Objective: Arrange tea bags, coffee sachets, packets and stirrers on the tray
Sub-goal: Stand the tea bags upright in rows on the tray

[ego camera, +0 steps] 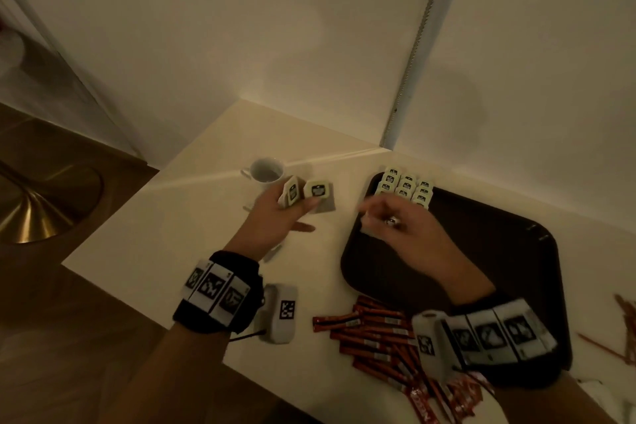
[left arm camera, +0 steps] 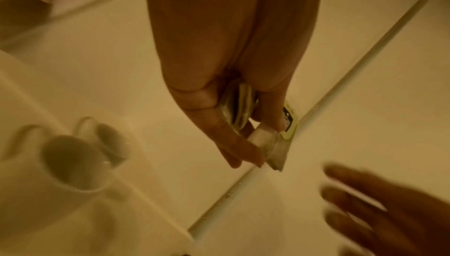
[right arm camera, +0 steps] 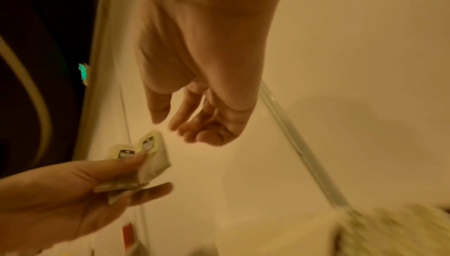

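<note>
Dark brown tray [ego camera: 499,251] on pale surface [ego camera: 192,234], rows of tea bags [ego camera: 406,188] stacked at its far left corner. Left hand [ego camera: 275,217] pinches several held tea bags [ego camera: 304,193] beside a white cup [ego camera: 266,170]. Right hand [ego camera: 406,231] over the tray, fingers loose, holding nothing. Red sachets [ego camera: 375,334] lie heaped near the tray's front edge.

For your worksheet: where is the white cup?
Head view: the cup stands on the table's far left, just beyond the left hand, left of the tray.
</note>
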